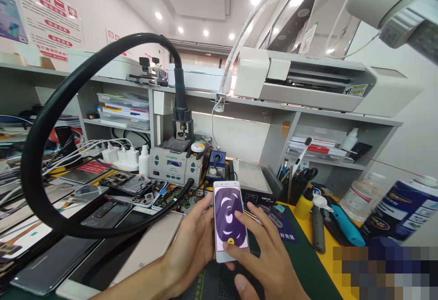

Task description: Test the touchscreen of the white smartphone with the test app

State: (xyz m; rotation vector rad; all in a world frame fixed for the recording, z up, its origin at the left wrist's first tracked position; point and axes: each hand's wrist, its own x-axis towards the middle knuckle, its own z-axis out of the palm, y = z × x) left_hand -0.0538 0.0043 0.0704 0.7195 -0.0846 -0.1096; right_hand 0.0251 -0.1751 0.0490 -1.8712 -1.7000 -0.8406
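Observation:
A white smartphone (230,215) with its screen lit stands nearly upright at the centre of the view. Purple and pink shapes fill the display, with a small yellow round mark near the bottom. My left hand (196,238) wraps round the phone from the left and behind, holding it; some of its fingers are hidden by the phone. In front of the screen, my right hand (270,250) has its fingers apart, and one fingertip rests on or just over the lower part of the display. Beneath both hands lies a dark mat (304,268).
A grey hot air station (173,170) stands behind, its thick black hose (29,131) looping across the left. Several phones and parts (61,245) crowd the left side. A blue spray can (400,208), clear bottle (362,195) and yellow bottle (304,203) stand right.

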